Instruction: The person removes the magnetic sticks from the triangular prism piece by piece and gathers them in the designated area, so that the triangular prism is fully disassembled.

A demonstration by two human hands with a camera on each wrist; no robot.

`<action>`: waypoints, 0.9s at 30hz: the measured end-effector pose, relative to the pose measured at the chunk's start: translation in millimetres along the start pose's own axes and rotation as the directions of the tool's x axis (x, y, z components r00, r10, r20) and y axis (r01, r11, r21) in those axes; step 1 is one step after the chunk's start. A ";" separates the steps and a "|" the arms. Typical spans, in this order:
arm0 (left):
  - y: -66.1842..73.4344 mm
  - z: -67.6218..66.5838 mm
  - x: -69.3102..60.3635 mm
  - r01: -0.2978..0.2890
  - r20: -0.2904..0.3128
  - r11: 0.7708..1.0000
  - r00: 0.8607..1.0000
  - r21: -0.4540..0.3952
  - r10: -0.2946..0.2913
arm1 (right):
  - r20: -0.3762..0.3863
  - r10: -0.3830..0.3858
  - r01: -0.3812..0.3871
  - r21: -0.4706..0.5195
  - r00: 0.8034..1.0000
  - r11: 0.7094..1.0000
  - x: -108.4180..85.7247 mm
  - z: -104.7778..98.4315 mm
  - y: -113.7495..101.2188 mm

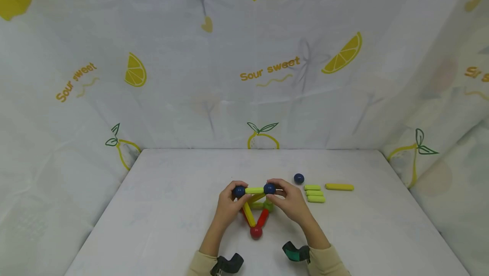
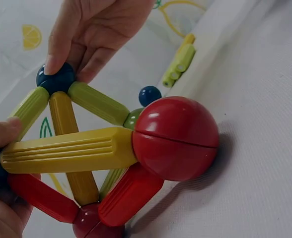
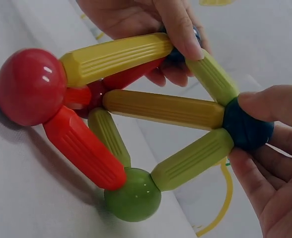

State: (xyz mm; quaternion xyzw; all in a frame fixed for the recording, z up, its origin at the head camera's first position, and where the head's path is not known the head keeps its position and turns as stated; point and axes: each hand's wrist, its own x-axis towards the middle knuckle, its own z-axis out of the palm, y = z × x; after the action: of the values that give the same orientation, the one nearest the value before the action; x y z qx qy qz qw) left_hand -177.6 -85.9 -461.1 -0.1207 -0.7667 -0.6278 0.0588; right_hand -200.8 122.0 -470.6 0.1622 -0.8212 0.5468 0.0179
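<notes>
A frame of coloured magnetic sticks and balls stands on the table, between the hands. My left hand (image 1: pixel 226 206) pinches its left blue ball (image 1: pixel 239 191), and my right hand (image 1: pixel 293 203) pinches the right blue ball (image 3: pixel 248 124) with thumb and fingers. A light green stick (image 1: pixel 254 190) joins these two balls at the top. One yellow stick (image 2: pixel 69 150) slopes from the left blue ball to the near red ball (image 1: pixel 256 232). Lower down are a green ball (image 3: pixel 132 195), a second red ball (image 2: pixel 95 221) and red sticks (image 3: pixel 85 151).
Right of the frame, several light green sticks (image 1: pixel 315 193) lie side by side. Beyond them sit a loose blue ball (image 1: pixel 299 178) and a yellow stick (image 1: pixel 339 187). A lemon-print cloth (image 1: pixel 214 93) hangs behind the white table (image 1: pixel 153 216).
</notes>
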 end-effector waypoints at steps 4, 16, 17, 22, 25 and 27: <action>-1.0 -1.1 -0.7 -0.022 0.021 1.000 1.000 0.005 0.022 | 0.003 0.020 -0.020 0.032 1.000 0.999 -0.5 -1.9 1.9; -0.7 -2.6 -1.0 -0.032 0.059 0.999 0.998 0.033 0.030 | 0.080 0.072 -0.090 0.261 0.994 0.961 3.3 -2.9 16.8; -0.1 -2.5 -1.2 -0.033 0.059 0.999 0.998 0.037 0.031 | 0.087 0.066 -0.088 0.279 0.994 0.956 3.4 -2.9 18.1; 1.6 -2.1 -1.3 -0.035 0.067 0.998 0.997 0.050 0.031 | 0.123 0.015 -0.060 0.368 0.992 0.928 3.9 -2.8 26.3; -5.7 -0.4 0.2 -0.037 0.063 0.998 0.997 0.054 0.033 | 0.146 -0.015 -0.053 0.450 0.989 0.892 4.4 -1.9 32.9; -14.2 1.0 1.6 -0.034 0.053 0.998 0.998 0.052 0.031 | 0.161 -0.033 -0.056 0.519 0.986 0.853 4.7 -0.6 37.0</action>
State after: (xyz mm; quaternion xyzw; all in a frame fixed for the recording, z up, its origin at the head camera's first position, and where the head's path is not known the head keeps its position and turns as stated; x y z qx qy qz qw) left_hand -182.8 -87.3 -474.4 -0.1479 -0.7822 -0.6029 0.0519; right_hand -215.9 134.3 -502.4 0.2004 -0.6416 0.7339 -0.0977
